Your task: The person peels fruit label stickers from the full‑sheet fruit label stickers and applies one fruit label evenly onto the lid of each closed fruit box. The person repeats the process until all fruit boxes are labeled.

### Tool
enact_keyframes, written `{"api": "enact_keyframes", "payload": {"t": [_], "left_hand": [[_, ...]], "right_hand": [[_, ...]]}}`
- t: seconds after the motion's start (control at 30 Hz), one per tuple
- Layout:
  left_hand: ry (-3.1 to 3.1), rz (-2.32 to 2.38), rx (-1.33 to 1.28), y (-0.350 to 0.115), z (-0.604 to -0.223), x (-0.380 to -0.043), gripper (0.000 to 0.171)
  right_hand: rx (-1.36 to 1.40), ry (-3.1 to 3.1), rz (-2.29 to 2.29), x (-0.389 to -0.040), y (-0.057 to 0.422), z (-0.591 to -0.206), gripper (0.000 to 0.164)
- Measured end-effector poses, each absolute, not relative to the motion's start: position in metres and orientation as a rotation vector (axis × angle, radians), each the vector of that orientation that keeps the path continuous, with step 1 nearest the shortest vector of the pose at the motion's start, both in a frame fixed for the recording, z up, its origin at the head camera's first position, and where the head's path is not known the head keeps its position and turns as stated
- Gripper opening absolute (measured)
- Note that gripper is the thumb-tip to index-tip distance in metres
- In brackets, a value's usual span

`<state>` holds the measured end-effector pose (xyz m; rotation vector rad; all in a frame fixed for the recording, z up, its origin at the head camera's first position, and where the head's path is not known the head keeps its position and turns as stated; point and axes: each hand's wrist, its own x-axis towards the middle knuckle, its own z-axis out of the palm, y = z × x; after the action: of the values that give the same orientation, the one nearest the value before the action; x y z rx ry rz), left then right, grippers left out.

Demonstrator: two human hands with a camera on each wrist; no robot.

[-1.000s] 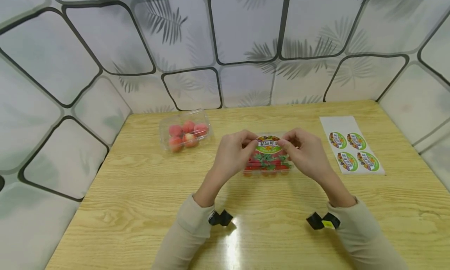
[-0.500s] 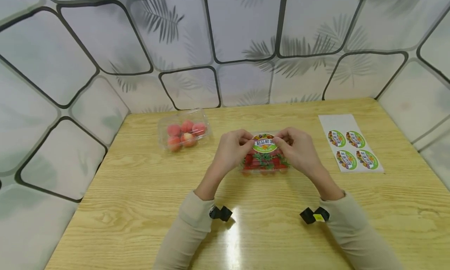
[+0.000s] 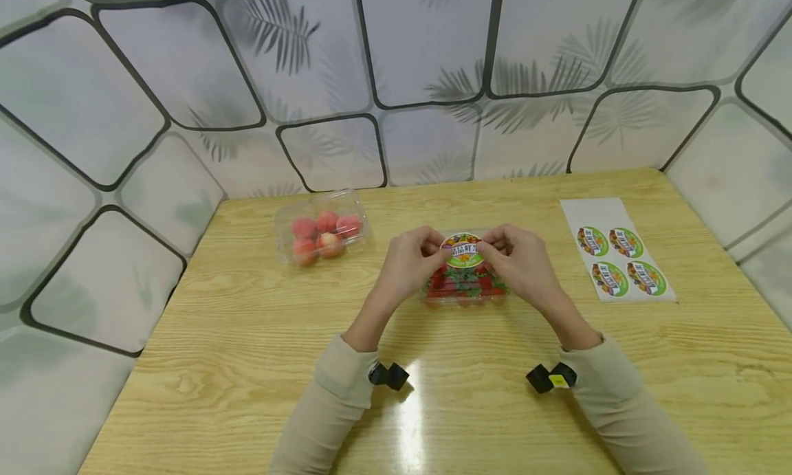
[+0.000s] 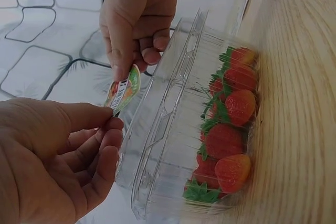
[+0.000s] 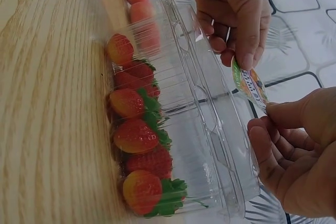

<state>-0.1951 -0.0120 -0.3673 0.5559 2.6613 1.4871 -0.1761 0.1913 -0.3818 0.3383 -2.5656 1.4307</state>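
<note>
A round fruit-label sticker is stretched between both hands over the lid of a clear plastic box. My left hand pinches its left edge between thumb and fingers. On the opposite edge, my right hand pinches it the same way. Both wrist views show the sticker bowed and close to the lid; whether it touches the lid I cannot tell. Inside the closed box lie several red strawberries with green leaves. The fingertips cover the sticker's two side edges.
At the back left stands a clear box with its lid raised, holding several peach-like fruits. To the right lies a white backing sheet bearing several round stickers. A patterned wall borders the wooden table.
Both hands have shifted slightly left with the sticker, the right hand a little more, drawing closer to the left. The sticker is centred more squarely over the strawberry box. Both hands keep their pinch.
</note>
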Motion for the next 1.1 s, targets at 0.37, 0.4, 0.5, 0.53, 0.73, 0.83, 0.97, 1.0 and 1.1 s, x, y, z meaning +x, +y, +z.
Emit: {"api": "enact_keyframes", "payload": {"t": [0.37,0.4,0.5,0.53,0.73,0.83,0.97,1.0,1.1], "left_hand": [[2.808,1.315,0.546,-0.006,-0.371,-0.195,0.011],[2.818,1.295,0.544,-0.005,-0.371,-0.194,0.010],[2.855,1.235,0.548,-0.005,-0.371,-0.193,0.010],[2.869,1.214,0.551,-0.004,-0.371,-0.192,0.011],[2.942,1.076,0.580,0.000,-0.371,-0.191,0.013],[2.973,1.026,0.575,0.001,-0.372,-0.191,0.013],[3.011,0.973,0.569,0.001,-0.373,-0.191,0.013],[3.017,0.963,0.569,0.001,-0.373,-0.191,0.013],[3.028,0.940,0.569,0.001,-0.373,-0.190,0.014]], "right_hand": [[0.393,-2.592,1.212,-0.177,0.189,-0.386,0.009],[0.401,-2.595,1.196,-0.177,0.188,-0.386,0.008],[0.420,-2.602,1.152,-0.177,0.186,-0.387,0.008],[0.420,-2.606,1.144,-0.177,0.186,-0.388,0.008],[0.416,-2.621,1.111,-0.179,0.188,-0.389,0.007],[0.420,-2.633,1.097,-0.180,0.187,-0.389,0.007],[0.420,-2.664,1.079,-0.180,0.186,-0.390,0.007],[0.413,-2.675,1.075,-0.180,0.185,-0.390,0.007],[0.408,-2.695,1.072,-0.180,0.185,-0.390,0.007]]}}
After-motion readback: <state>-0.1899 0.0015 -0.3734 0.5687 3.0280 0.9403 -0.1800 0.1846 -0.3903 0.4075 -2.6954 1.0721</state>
